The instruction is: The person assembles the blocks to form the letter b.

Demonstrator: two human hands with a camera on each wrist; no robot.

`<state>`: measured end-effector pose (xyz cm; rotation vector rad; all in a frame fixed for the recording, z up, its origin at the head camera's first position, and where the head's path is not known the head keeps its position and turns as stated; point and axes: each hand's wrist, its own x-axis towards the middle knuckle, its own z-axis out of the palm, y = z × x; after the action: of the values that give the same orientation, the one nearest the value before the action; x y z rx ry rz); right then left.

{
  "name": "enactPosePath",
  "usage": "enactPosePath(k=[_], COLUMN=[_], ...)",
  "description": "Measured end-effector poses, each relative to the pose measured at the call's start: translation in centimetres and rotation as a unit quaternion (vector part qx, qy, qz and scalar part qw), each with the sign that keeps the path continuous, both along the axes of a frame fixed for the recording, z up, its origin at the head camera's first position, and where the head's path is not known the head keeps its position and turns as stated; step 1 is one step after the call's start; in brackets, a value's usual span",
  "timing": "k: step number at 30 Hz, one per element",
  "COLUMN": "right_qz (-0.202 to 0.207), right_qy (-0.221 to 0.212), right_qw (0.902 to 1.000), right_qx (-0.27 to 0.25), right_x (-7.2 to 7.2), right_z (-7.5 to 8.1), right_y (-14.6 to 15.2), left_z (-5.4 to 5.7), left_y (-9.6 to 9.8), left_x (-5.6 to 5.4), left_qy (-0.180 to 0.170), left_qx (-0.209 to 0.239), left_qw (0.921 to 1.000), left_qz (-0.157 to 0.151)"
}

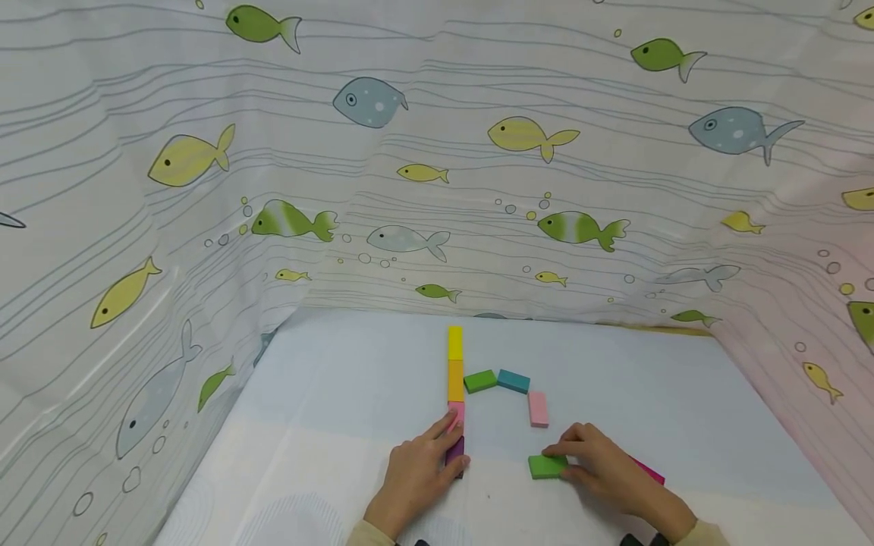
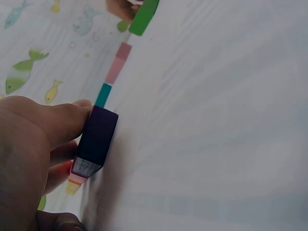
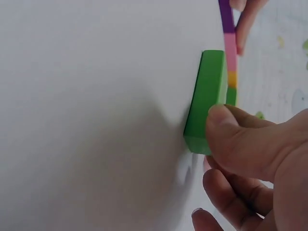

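My left hand (image 1: 452, 446) pinches a purple block (image 1: 454, 452) lying on the white table, thumb on its near side. That block ends a straight column with a pink block (image 1: 456, 413), an orange block (image 1: 455, 381) and a yellow block (image 1: 455, 343). My right hand (image 1: 558, 459) grips a flat green block (image 1: 545, 467) by its right end. In the right wrist view the thumb (image 3: 238, 137) lies on top of the green block (image 3: 208, 101). In the left wrist view the purple block (image 2: 97, 139) sits between my thumb and fingers.
A green block (image 1: 480, 381), a teal block (image 1: 514, 381) and a light pink block (image 1: 538, 409) form an arc right of the column. A magenta block (image 1: 650, 472) peeks out behind my right hand. Fish-print cloth (image 1: 437, 189) walls in the table on three sides.
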<state>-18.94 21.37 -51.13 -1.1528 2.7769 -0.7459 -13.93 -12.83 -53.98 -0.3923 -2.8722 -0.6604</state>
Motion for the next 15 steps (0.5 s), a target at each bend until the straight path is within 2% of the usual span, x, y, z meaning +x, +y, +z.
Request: enactPosePath(k=[5, 9, 15], right_qz=[-0.003, -0.007, 0.009], right_qy=[-0.004, -0.017, -0.008], right_qw=[0.9999, 0.9995, 0.9998], right_qx=[0.013, 0.026, 0.017], right_x=[0.0, -0.1, 0.1], right_z=[0.2, 0.1, -0.1], right_y=[-2.8, -4.7, -6.9], left_z=[0.0, -0.1, 0.1], left_y=[0.0, 0.0, 0.0], left_x=[0.0, 0.0, 0.0], left_qy=[0.004, -0.011, -0.008], left_qx=[0.002, 0.000, -0.003], left_qw=[1.0000, 0.9999, 1.0000], left_qz=[0.002, 0.001, -0.001])
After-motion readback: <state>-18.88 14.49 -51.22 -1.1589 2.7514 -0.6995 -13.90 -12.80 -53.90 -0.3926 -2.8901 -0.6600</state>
